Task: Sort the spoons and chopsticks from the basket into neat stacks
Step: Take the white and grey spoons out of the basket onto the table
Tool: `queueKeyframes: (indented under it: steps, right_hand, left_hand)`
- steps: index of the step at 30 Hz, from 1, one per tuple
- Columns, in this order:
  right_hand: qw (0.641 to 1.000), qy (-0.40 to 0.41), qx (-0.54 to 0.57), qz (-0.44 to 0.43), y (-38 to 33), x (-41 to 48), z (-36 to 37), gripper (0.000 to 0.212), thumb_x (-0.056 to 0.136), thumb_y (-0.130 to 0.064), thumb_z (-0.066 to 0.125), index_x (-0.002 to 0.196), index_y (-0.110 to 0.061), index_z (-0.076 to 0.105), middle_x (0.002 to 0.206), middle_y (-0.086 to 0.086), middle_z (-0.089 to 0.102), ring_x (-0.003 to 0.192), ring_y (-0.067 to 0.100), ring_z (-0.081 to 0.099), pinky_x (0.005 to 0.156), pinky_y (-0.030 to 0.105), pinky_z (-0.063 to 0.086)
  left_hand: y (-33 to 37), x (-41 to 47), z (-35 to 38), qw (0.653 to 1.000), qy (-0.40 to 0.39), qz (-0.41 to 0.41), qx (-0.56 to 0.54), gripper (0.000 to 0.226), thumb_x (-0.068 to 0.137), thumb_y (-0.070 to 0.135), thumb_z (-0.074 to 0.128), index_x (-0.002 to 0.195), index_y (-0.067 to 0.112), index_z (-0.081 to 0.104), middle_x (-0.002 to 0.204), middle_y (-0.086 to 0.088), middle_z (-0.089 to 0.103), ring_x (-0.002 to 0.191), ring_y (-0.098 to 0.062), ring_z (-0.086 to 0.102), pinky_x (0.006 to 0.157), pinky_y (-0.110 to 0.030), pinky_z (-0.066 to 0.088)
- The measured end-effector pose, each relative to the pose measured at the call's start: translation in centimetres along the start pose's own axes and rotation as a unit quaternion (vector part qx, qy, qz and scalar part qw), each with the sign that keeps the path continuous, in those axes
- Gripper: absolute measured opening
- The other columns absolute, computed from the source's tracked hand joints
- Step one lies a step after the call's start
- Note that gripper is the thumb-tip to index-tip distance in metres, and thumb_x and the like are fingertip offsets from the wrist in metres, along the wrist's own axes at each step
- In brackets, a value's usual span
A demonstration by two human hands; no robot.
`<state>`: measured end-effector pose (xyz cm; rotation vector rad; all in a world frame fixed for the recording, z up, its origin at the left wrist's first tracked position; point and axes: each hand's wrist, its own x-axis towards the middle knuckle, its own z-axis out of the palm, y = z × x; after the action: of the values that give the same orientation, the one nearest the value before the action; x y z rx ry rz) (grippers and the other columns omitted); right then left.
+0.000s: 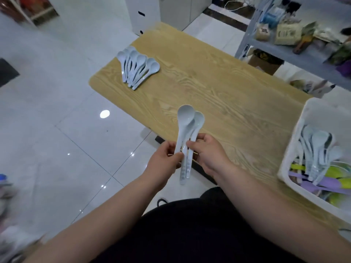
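1. A grey shelf unit [296, 54] stacked with packets stands past the desk's [209, 88] far right edge, and glossy white floor tiles [57, 114] lie to the left.
2. A white basket [290, 149] sits at the desk's right edge, well apart from both hands. More pale spoons [313, 147] lean inside it over purple and green utensils [330, 180] whose kind is too blurred to tell.
3. A fanned pile of pale blue spoons [137, 67] lies near the far left corner, with bare wood between it and the hands.
4. The held spoons [187, 128], at least two, hover at the desk's near left edge. Their bowls point away over the wood and their handles hang down over the floor.
5. The left hand [161, 165] pinches the handles from the left, its fingers [171, 147] curled round them.
6. The right hand [211, 155] grips the same handles from the right, fingers [191, 144] pressed to their side.
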<state>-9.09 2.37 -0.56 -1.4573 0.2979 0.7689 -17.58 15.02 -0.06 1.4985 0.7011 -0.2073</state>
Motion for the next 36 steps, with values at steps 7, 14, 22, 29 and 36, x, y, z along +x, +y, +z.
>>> queueKeyframes:
  steps: [7, 14, 22, 29, 36]
  right_hand:
    - [1.0, -0.004, -0.009, 0.025, -1.8, 5.7, 3.8, 0.033, 0.092, -0.004, 0.067, 0.124, -0.008, 0.058, 0.105, 0.008, 0.077, 0.095, 0.025, 0.075, 0.094, 0.048, 0.057]
    - [0.998, -0.033, -0.014, 0.051, -5.5, 14.0, 7.1, 0.026, 0.094, -0.001, 0.064, 0.118, -0.011, 0.064, 0.104, 0.007, 0.075, 0.098, 0.023, 0.072, 0.088, 0.04, 0.059]
    - [0.996, -0.03, -0.009, 0.086, -9.1, 23.2, 12.5, 0.03, 0.094, 0.002, 0.062, 0.123, -0.007, 0.061, 0.113, 0.013, 0.07, 0.103, 0.028, 0.069, 0.096, 0.046, 0.056]
    - [0.992, 0.043, 0.016, 0.114, -10.0, 30.2, 16.7, 0.027, 0.094, 0.001, 0.061, 0.118, -0.012, 0.062, 0.109, 0.008, 0.068, 0.103, 0.026, 0.067, 0.097, 0.046, 0.055]
    - [0.969, 0.221, 0.006, 0.112, -10.5, 36.1, 21.1, 0.022, 0.089, 0.0, 0.063, 0.098, -0.021, 0.062, 0.11, 0.013, 0.069, 0.103, 0.033, 0.067, 0.094, 0.051, 0.053]
  left_hand:
    - [0.7, 4.9, -4.7, 0.998, 0.023, -0.038, -0.044, 0.017, 0.09, 0.015, 0.064, 0.105, 0.021, 0.066, 0.093, 0.002, 0.068, 0.072, -0.013, 0.065, 0.08, -0.042, 0.057]
    - [4.7, 12.4, -9.0, 0.993, 0.069, -0.072, -0.062, 0.017, 0.091, 0.005, 0.064, 0.107, 0.007, 0.059, 0.089, -0.008, 0.062, 0.072, -0.017, 0.062, 0.074, -0.03, 0.052]
    - [8.6, 20.7, -14.8, 0.976, 0.163, -0.105, -0.102, 0.013, 0.092, 0.001, 0.049, 0.098, 0.009, 0.057, 0.078, -0.007, 0.052, 0.064, -0.017, 0.048, 0.059, -0.029, 0.042]
    - [9.5, 29.0, -22.9, 0.978, 0.17, -0.112, -0.038, 0.018, 0.092, 0.0, 0.05, 0.103, 0.011, 0.06, 0.086, -0.003, 0.056, 0.072, -0.016, 0.052, 0.067, -0.03, 0.044]
    - [9.6, 39.7, -31.5, 0.984, 0.082, -0.139, 0.079, 0.03, 0.086, 0.002, 0.061, 0.112, 0.017, 0.064, 0.093, -0.005, 0.065, 0.086, -0.022, 0.065, 0.088, -0.045, 0.056]
